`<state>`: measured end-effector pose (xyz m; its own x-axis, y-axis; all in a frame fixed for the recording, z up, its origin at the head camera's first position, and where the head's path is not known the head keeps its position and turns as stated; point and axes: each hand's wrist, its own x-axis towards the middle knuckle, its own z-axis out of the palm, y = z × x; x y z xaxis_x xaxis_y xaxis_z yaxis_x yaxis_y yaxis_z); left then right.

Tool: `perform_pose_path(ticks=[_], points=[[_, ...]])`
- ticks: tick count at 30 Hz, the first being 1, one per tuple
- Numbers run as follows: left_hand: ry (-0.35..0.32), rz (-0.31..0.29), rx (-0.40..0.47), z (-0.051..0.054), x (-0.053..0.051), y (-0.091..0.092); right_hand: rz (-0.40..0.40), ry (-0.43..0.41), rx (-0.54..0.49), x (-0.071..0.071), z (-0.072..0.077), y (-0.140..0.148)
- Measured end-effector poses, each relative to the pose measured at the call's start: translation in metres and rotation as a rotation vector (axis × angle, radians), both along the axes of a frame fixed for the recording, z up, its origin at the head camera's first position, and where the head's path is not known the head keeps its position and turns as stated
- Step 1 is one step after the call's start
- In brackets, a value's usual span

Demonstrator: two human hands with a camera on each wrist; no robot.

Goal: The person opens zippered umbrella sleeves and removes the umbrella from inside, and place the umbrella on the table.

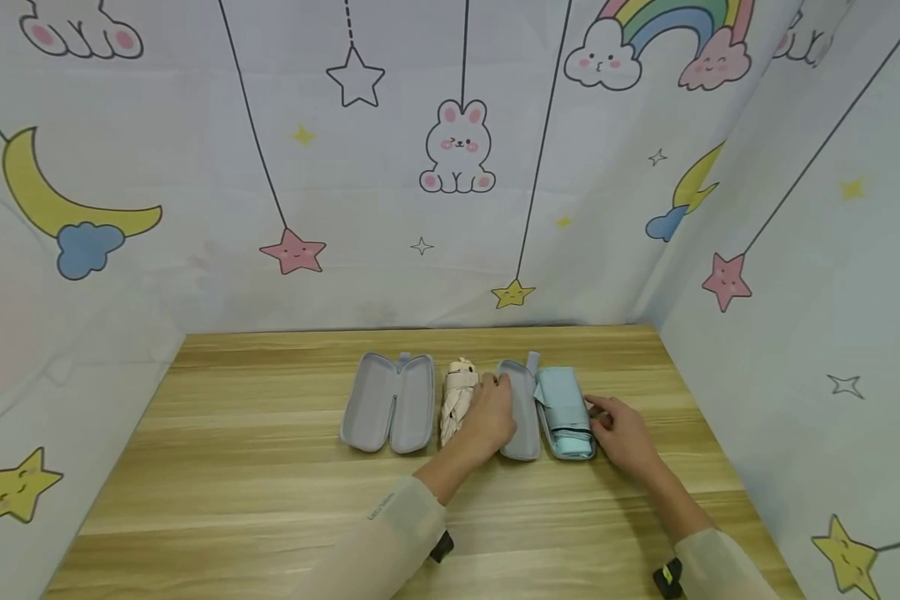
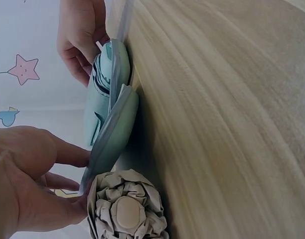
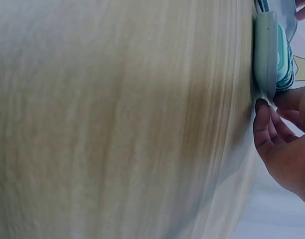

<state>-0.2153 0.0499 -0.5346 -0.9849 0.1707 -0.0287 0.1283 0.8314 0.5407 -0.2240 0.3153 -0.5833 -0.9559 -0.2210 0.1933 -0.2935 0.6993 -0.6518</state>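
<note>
A hard zip case (image 1: 522, 421) lies open on the table, pale green outside and grey inside. A folded light-blue umbrella (image 1: 562, 398) with a dark band rests in its right half. My left hand (image 1: 489, 419) holds the rim of the left half between thumb and fingers, and this half tilts up in the left wrist view. My right hand (image 1: 626, 437) pinches the right half's outer edge, thumb and fingertips together in the right wrist view. A folded beige umbrella (image 1: 457, 404) lies beside the left hand, partly hidden by it; its round end cap (image 2: 128, 212) shows in the left wrist view.
Another open grey case (image 1: 375, 408) lies left of the beige umbrella. Everything stands toward the back of a wooden table (image 1: 255, 475). A white printed curtain (image 1: 390, 208) hangs behind the table and along its sides.
</note>
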Motion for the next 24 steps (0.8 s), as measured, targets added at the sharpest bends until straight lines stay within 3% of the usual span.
perform_pose_path(ticks=[4, 9, 13, 24], points=[[0.027, -0.022, -0.022, 0.005, 0.001, -0.002, -0.005, -0.021, -0.024, -0.001, 0.006, -0.001], [-0.007, -0.048, 0.068, 0.006, -0.002, -0.005, -0.003, -0.049, -0.042, -0.004, 0.020, -0.001], [-0.035, -0.062, 0.119, 0.007, -0.002, -0.008, 0.005, -0.119, -0.066, -0.005, 0.029, -0.002], [-0.036, -0.068, 0.114, 0.003, -0.002, -0.012, 0.024, -0.231, -0.091, -0.011, 0.039, -0.008]])
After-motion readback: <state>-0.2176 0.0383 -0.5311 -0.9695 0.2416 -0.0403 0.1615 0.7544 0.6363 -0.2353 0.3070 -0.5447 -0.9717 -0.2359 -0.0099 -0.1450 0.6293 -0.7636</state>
